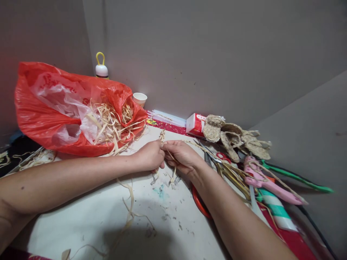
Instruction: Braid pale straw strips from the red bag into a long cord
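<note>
My left hand (152,155) is closed around a small piece of braided straw (162,135), whose knobbly tip sticks up above the thumb. Touching it from the right, my right hand (182,154) pinches a thin straw strand (170,156) between thumb and fingers. Loose straw ends (173,176) hang below both hands, over the white tabletop (108,213). Another twisted straw cord (195,144) runs from behind the right hand toward the tools. The palm side of the left hand is hidden.
A red plastic bag (48,119) of straw strips lies at left, near a paper cup (140,98) and bottle (102,69). On the right are a tissue pack (195,124), woven straw pieces (230,135), gold-handled scissors (233,177), a pink glue gun (267,182) and green-handled tool (300,177).
</note>
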Demonstrator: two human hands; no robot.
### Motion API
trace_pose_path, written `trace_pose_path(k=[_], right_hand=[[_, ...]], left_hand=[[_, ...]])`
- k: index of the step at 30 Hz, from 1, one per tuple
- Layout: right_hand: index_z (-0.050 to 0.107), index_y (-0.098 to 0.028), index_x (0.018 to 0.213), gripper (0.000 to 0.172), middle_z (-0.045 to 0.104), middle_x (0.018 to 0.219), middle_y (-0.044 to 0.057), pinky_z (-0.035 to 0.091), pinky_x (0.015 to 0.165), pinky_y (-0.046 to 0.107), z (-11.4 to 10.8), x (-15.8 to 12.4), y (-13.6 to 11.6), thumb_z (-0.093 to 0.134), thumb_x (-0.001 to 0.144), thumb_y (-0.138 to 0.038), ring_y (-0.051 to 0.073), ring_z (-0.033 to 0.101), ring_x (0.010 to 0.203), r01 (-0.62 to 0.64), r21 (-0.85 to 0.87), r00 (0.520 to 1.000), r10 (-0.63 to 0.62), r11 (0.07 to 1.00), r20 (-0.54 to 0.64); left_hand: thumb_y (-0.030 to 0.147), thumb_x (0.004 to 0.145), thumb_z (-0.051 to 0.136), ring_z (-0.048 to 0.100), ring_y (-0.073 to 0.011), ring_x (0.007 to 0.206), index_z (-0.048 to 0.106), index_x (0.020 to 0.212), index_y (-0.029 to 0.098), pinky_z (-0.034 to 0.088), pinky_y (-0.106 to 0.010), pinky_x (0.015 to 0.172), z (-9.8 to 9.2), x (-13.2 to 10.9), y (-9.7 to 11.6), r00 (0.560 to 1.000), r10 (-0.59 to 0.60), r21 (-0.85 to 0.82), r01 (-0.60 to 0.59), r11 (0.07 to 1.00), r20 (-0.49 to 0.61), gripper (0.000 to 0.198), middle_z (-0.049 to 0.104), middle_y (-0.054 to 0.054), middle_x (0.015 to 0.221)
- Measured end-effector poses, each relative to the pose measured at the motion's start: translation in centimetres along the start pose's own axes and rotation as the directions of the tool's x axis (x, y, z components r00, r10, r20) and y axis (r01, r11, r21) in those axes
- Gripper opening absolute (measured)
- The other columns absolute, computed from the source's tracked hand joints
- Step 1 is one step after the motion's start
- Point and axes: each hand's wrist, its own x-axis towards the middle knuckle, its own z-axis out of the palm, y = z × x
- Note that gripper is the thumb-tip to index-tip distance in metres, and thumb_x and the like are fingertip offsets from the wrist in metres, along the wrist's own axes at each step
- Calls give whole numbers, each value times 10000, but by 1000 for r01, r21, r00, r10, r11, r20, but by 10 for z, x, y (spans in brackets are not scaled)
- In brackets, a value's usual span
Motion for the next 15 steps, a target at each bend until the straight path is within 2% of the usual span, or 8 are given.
trace_pose_path(k=[5, 6, 7, 9, 10, 11, 13, 15], right_hand=[[492, -161, 541, 210, 350, 358, -92, 119, 333, 176, -5, -1, -3, 658, 645, -236, 22, 207, 317, -5, 25, 1000, 4, 1000, 21], [510, -156, 560, 199, 349, 364, -94, 116, 335, 174, -6, -2, -3, 672, 640, -239, 22, 206, 325, -9, 26, 1000, 8, 1000, 28], [531, -149, 583, 187, 347, 369, -96, 112, 336, 173, -7, -2, -4, 685, 637, -241, 22, 203, 331, -14, 26, 999, 13, 1000, 36], [564, -136, 626, 179, 334, 375, -104, 105, 338, 169, -9, -2, -4, 707, 632, -242, 20, 195, 340, -22, 22, 998, 21, 1000, 52], [570, -133, 637, 183, 326, 376, -107, 105, 339, 166, -9, -1, -4, 714, 631, -245, 19, 193, 343, -25, 19, 998, 24, 1000, 59], [572, -132, 642, 190, 322, 377, -109, 106, 339, 164, -10, -1, -5, 718, 632, -253, 18, 190, 344, -26, 15, 997, 25, 1000, 66], [565, -132, 632, 215, 325, 378, -108, 105, 340, 164, -11, 0, -5, 723, 637, -279, 15, 181, 344, -32, 3, 996, 31, 999, 84], [551, -134, 612, 247, 324, 380, -107, 103, 340, 166, -12, 1, -5, 724, 642, -307, 13, 173, 343, -40, -13, 994, 41, 999, 105]], left_hand=[[166, 785, 413, 497, -116, 386, 551, 756, 128, 405, -233, 408, -30, 0, 19, 983, -75, 91, 60, 994, 168, 146, 583, -29, 547], [178, 781, 434, 509, -115, 413, 569, 731, 123, 403, -229, 433, -38, 1, 22, 993, -42, 127, 29, 991, 106, 153, 590, -35, 553], [173, 769, 452, 511, -105, 448, 580, 729, 124, 398, -218, 461, -44, 4, 23, 997, 53, 164, -43, 985, -52, 143, 601, -34, 584], [149, 751, 471, 530, -97, 552, 589, 766, 130, 395, -199, 523, -50, 8, 21, 928, 202, 205, -142, 968, -314, 120, 629, -34, 682], [141, 749, 471, 531, -96, 580, 584, 763, 134, 390, -194, 535, -48, 10, 17, 910, 205, 182, -147, 972, -361, 114, 629, -32, 701], [140, 754, 462, 525, -95, 572, 570, 731, 138, 382, -192, 528, -45, 12, 13, 928, 140, 114, -106, 988, -346, 110, 616, -28, 675], [164, 790, 422, 490, -88, 490, 527, 651, 149, 355, -197, 479, -34, 14, 5, 990, -24, -89, 11, 996, -141, 174, 565, -15, 583], [198, 816, 386, 389, -75, 381, 482, 596, 164, 277, -204, 405, -24, 14, -1, 995, -95, -191, 100, 976, 36, 243, 473, 16, 479]])
